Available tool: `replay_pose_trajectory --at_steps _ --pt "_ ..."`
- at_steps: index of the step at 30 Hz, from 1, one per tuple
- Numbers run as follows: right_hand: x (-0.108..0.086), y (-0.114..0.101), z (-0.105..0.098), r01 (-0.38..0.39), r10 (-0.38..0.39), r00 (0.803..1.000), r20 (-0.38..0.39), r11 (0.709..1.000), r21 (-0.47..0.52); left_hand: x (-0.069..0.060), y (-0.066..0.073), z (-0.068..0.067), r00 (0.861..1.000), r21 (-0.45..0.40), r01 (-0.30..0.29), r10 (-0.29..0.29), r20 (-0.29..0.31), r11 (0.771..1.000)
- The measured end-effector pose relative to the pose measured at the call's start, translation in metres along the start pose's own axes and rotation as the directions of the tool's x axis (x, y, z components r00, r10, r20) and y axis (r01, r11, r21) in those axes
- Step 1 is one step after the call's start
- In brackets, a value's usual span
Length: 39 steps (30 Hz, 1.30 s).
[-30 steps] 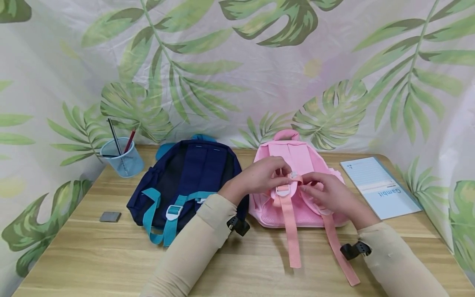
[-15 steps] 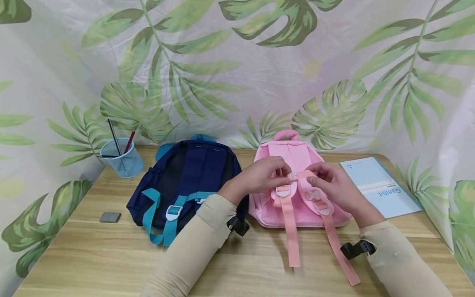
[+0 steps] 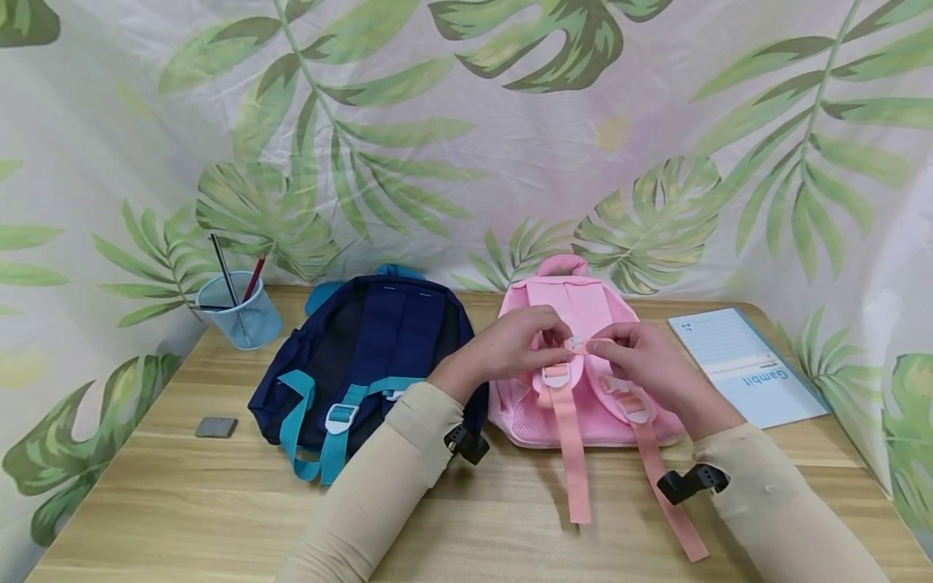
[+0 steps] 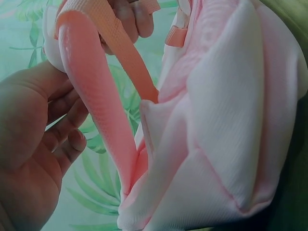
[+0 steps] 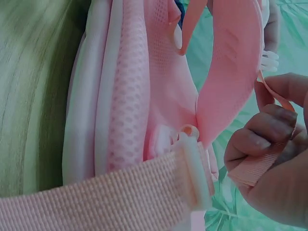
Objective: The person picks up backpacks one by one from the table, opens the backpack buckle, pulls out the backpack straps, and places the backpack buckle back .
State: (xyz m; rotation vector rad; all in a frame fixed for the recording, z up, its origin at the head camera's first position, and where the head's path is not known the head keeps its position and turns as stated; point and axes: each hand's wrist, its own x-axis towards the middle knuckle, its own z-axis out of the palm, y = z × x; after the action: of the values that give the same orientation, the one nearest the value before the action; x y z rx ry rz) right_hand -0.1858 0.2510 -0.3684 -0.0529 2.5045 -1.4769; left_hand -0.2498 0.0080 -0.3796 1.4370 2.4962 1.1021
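A pink backpack (image 3: pixel 576 308) leans at the back of the table, its strap side facing me. My left hand (image 3: pixel 510 344) pinches the small white buckle (image 3: pixel 576 344) on its left shoulder strap. In the left wrist view, the padded shoulder strap (image 4: pixel 91 77) is lifted away from the bag, with that hand beside it. Close to the buckle, my right hand (image 3: pixel 649 360) pinches a peach webbing strap. The right wrist view shows this webbing (image 5: pixel 257 166) running between the curled fingers to the white buckle (image 5: pixel 269 61). Fingers partly hide the buckle.
A navy backpack (image 3: pixel 394 332) with teal straps stands left of the pink one. Farther left are a blue mesh pen cup (image 3: pixel 244 320) and a grey eraser-like block (image 3: pixel 216 426). A notebook (image 3: pixel 751 368) lies at the right. Two peach strap ends (image 3: pixel 572 470) trail onto the table.
My right hand first drew the peach webbing rightward from the buckle, then came back left close to it. The left hand has stayed at the buckle.
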Motion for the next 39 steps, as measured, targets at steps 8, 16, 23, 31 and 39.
replay_pose_trajectory --at_steps 8,16,23,31,39 --pt "0.003 -0.003 0.002 0.013 -0.013 1.0 0.004 0.999 0.045 0.001 -0.001 0.001 1.0 -0.02 -0.012 0.012 -0.002 1.0" --pt "0.007 -0.007 0.007 0.005 -0.01 0.998 0.063 0.996 0.085 0.0 -0.002 0.002 1.0 -0.004 -0.016 0.016 -0.007 1.0" --pt "0.005 -0.006 0.003 0.016 -0.015 1.0 0.012 0.996 -0.085 -0.002 -0.002 0.003 1.0 0.012 -0.013 0.014 -0.015 1.0" --pt "-0.001 0.003 -0.012 0.011 -0.009 0.999 0.044 0.998 -0.059 -0.002 -0.001 0.003 1.0 0.025 -0.005 0.006 -0.012 1.0" --pt "0.001 0.008 -0.007 0.056 -0.057 0.998 0.016 0.996 0.067 0.0 -0.004 0.004 1.0 0.022 -0.027 0.027 -0.007 0.999"
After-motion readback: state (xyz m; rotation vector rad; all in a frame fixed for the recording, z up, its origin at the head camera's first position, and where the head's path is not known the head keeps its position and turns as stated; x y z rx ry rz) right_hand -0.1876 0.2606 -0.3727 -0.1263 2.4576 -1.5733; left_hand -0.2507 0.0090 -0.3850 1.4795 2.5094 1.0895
